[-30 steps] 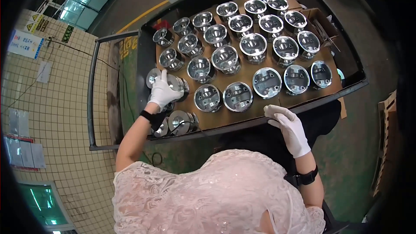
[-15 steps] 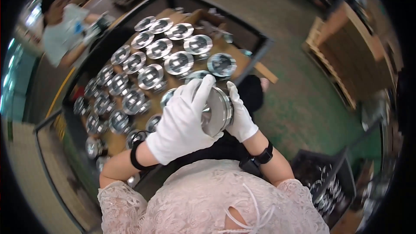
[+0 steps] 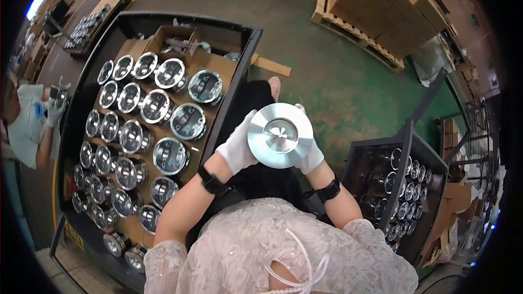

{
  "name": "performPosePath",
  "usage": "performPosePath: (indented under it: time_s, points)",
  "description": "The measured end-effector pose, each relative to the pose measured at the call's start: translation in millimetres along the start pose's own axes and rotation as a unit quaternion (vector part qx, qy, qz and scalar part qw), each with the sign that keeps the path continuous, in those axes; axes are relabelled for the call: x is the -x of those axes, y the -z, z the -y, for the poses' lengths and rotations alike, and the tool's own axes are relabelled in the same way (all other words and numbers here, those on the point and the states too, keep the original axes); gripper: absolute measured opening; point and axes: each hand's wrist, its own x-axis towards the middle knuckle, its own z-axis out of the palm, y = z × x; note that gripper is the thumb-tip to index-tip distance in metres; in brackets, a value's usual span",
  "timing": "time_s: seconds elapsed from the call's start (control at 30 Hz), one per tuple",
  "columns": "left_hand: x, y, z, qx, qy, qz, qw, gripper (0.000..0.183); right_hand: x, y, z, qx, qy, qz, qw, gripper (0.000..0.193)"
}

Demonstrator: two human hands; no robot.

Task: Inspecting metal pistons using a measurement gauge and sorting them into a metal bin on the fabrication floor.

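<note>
A shiny metal piston [image 3: 257,130] is held between my two white-gloved hands in front of my body. Its round crown, with a shallow dish in the centre, faces up and hides most of its skirt. My left hand [image 3: 238,144] grips it from the left side. My right hand [image 3: 311,155] closes round its right side, with the fingers mostly hidden beneath and behind the crown. To the left, many similar pistons [image 3: 188,121] stand in rows on brown cardboard inside a dark metal cart [image 3: 230,92].
At the right, a second dark cart [image 3: 376,155] holds more pistons. Boxes on a wooden pallet [image 3: 370,5] stand at the far right. Across the first cart, a co-worker in a light shirt [image 3: 27,120] handles a metal part. An open cardboard box [image 3: 169,35] sits in that cart's far end.
The piston has been turned from its side to crown up. My view has swung to the right, so the first cart now lies further left and the second cart shows more fully.
</note>
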Motion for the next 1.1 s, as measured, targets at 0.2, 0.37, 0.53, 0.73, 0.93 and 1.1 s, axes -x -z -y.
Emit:
performPosePath:
  time_s: [0.2, 0.37, 0.53, 0.73, 0.93, 1.1]
  points:
    - [-18.6, 44.8, -1.7, -0.081, -0.084, 0.050, 0.992, 0.036, 20.6, -25.9, -3.8, 0.132, 0.017, -0.140, 0.981, 0.061]
    - [10.7, -19.0, -43.5, -0.045, -0.190, -0.106, 0.975, 0.059, 32.0, -48.4, -21.9, 0.130, -0.024, 0.010, 0.991, 0.105]
    - [25.7, -26.1, -57.0, -0.336, -0.414, -0.153, 0.832, 0.070, 8.0, -64.0, -46.3, 0.053, -0.064, 0.067, 0.994, 0.086]
    - [43.6, -31.6, -48.2, -0.465, -0.412, -0.094, 0.778, 0.061, -2.3, -33.6, -42.5, 0.022, 0.002, 0.107, 0.994, 0.071]
    - [49.3, 1.0, -14.8, -0.315, -0.416, -0.083, 0.849, 0.050, 1.6, -28.2, -7.9, 0.129, 0.124, -0.083, 0.980, 0.057]
    - [48.7, -8.0, -5.7, -0.590, -0.459, -0.145, 0.648, 0.036, 0.7, -43.3, 6.2, 0.531, 0.247, -0.120, 0.802, 0.087]
